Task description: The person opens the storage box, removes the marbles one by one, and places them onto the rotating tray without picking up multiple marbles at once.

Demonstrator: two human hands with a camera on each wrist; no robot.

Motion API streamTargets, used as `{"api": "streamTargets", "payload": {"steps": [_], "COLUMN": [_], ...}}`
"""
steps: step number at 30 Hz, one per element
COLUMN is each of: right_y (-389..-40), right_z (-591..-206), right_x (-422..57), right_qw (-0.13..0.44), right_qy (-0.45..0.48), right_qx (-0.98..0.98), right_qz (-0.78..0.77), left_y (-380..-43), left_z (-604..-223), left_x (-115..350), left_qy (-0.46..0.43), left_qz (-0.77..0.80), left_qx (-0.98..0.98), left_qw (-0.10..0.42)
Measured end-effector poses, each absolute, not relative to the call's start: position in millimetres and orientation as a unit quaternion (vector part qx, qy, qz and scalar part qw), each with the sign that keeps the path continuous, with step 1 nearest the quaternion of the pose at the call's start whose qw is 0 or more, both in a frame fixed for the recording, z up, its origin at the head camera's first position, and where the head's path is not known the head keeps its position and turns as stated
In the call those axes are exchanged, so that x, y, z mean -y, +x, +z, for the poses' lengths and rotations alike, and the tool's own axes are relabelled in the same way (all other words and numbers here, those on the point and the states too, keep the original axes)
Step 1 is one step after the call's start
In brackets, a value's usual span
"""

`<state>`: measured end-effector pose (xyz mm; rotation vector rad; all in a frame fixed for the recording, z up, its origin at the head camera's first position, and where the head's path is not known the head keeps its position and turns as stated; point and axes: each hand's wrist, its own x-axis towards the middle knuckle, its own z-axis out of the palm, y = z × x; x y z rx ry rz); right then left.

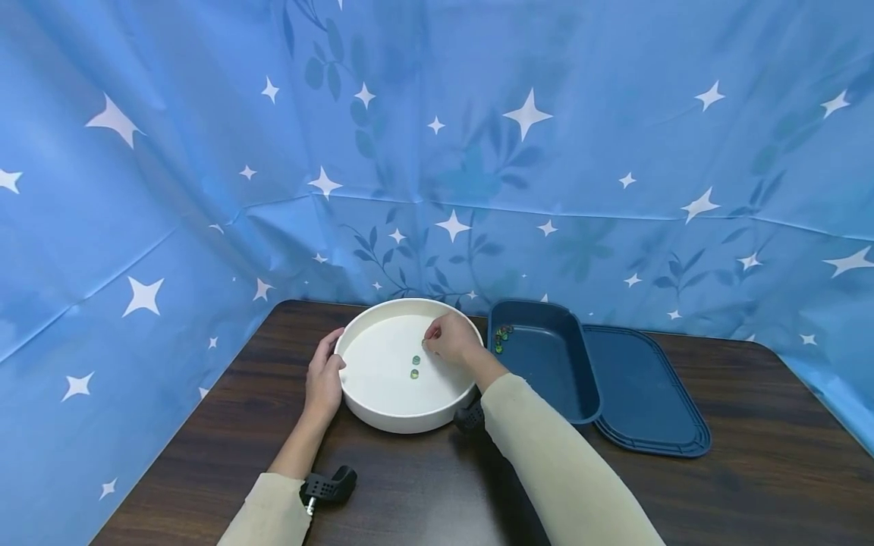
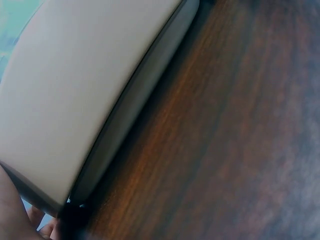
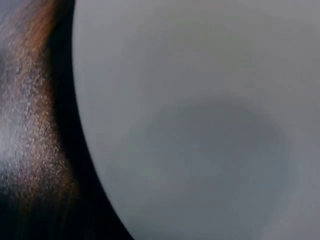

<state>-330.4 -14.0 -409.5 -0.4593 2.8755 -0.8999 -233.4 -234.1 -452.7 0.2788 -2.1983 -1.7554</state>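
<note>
A round white tray [image 1: 382, 390] with a raised wall stands on the table. My left hand [image 1: 324, 379] grips its left rim, thumb over the edge and fingers along the outer wall. In the left wrist view, part of that hand [image 2: 11, 207] shows at the lower left beside the tray wall [image 2: 75, 100]. Inside the tray, my right hand [image 1: 452, 337] reaches down and pinches a small greenish glass marble [image 1: 424, 343], mostly hidden by the fingertips. Two more marbles, one greenish [image 1: 416, 360] and one yellow-green [image 1: 414, 374], lie on the tray floor nearby. The right wrist view holds only blurred white tray [image 3: 200, 65].
Right of the tray stands a dark blue rectangular bin [image 1: 546, 371] with several coloured marbles [image 1: 501, 335] in its far left corner. A flat blue lid [image 1: 642, 387] lies beside it on the dark wooden table [image 1: 410, 485]. A blue star-patterned curtain [image 1: 437, 167] hangs behind.
</note>
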Motion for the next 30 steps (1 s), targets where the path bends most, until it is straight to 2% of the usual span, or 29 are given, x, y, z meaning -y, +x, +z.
{"api": "streamTargets", "payload": {"steps": [10, 19, 30], "right_y": [-328, -313, -307], "right_z": [-396, -354, -347], "right_x": [1, -31, -82], "right_qw": [0.071, 0.05, 0.018], "right_qy": [-0.142, -0.172, -0.14], "right_qx": [-0.93, -0.889, -0.901], "right_qz": [-0.332, -0.421, -0.411], "left_y": [-236, -233, -231], "left_z": [-455, -453, -450], "left_x": [226, 232, 235], "left_qy": [0.095, 0.095, 0.096], "left_qz": [-0.612, -0.605, -0.605], "left_qx": [0.77, 0.777, 0.777], "left_qw": [0.152, 0.148, 0.147]}}
